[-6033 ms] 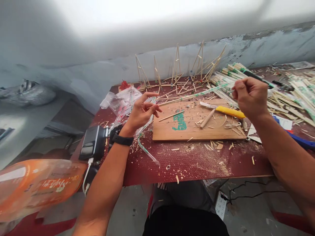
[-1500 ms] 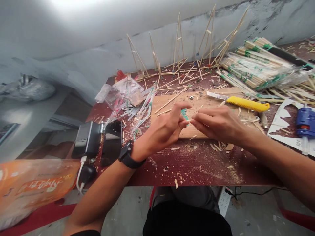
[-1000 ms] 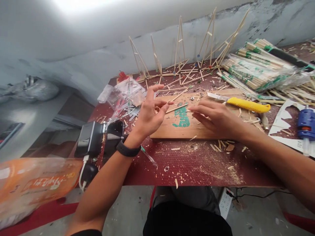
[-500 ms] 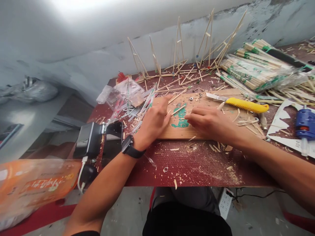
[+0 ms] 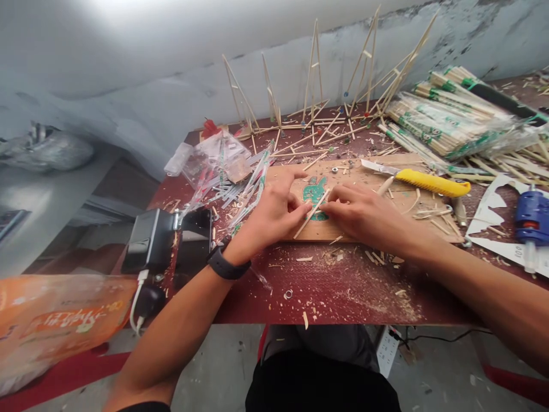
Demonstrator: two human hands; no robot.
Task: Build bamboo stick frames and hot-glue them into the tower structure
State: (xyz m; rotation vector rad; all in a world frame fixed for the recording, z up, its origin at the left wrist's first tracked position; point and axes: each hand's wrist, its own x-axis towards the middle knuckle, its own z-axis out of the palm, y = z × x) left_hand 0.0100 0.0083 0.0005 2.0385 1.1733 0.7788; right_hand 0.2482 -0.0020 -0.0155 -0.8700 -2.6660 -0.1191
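A short thin wooden stick (image 5: 303, 226) slants over the board between my hands. My left hand (image 5: 277, 206), wearing a black watch, pinches it near the middle with the thumb; its index finger reaches out above. My right hand (image 5: 364, 214) has its fingers closed at the stick's upper part, the fingertips partly hidden. Beneath them lies a wooden board (image 5: 283, 233) with a green printed figure (image 5: 315, 190). A yellow utility knife (image 5: 433, 182), blade out, rests on the board beyond my right hand.
Stick frames (image 5: 315, 74) stand along the wall. Packs of wooden sticks (image 5: 446, 117) lie at the back right, a blue glue gun (image 5: 532, 217) at the right edge. Plastic wrappers (image 5: 223, 154), a black phone-like device (image 5: 195, 243) and an orange bag (image 5: 64, 326) are on the left. Shavings litter the red table (image 5: 343, 297).
The stick has turned steeper, its lower end now nearer the board's front edge. My left hand has opened wider at the index finger, and my right fingers have come to the stick.
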